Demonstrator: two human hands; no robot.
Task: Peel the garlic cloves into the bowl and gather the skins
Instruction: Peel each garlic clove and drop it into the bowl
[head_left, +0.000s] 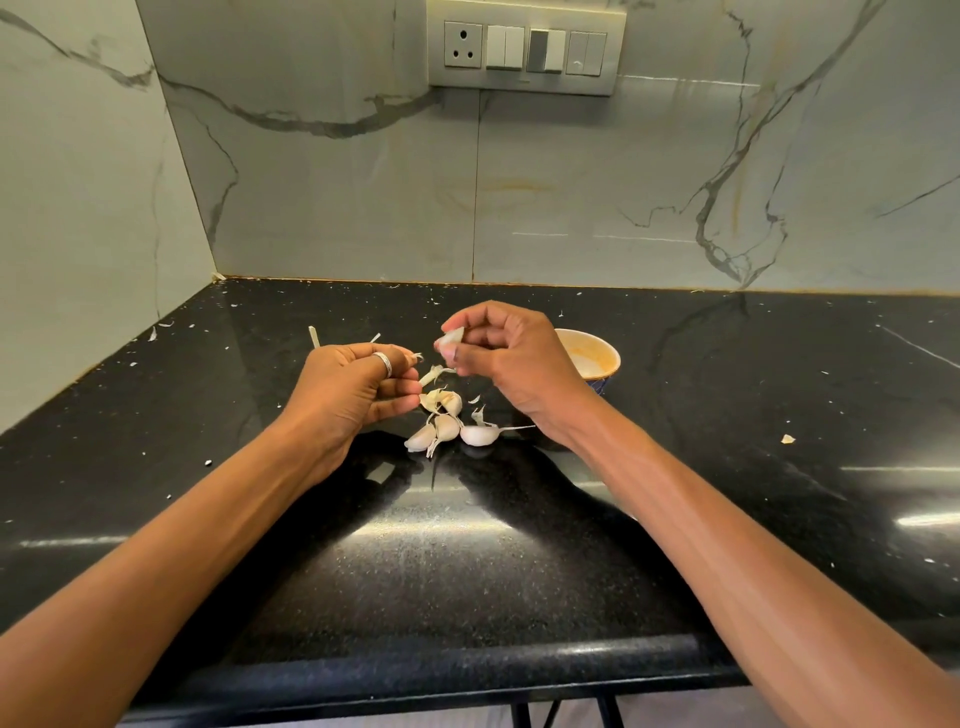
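— Above the middle of the glossy black speckled stone worktop (467, 571), what is each hand doing?

— The right hand (511, 364) is raised, thumb and curled fingers pinching a pale, partly skinned garlic clove (450, 340). The left hand (353, 395), with a silver ring (383, 362) on one finger, pinches one end of a thin papery strip of skin (434, 375) that runs across to the right thumb.

— And the other garlic?

— A small cluster of white unpeeled cloves (447, 426) lies on the worktop just below and between the two hands, with loose curls of skin among them.

— Where is the bowl?

— The small round ceramic bowl (597, 358), cream inside with an orange tinge and blue outside, stands on the worktop behind the right hand, which hides part of it. I cannot tell whether anything lies in it.

— Anything else?

— Tiny pale scraps (156, 332) of skin are scattered over the worktop, and one larger flake (788, 439) lies far to the right. A grey-veined marble wall (337, 208) rises behind, carrying a cream switch panel (524, 49) with a socket.
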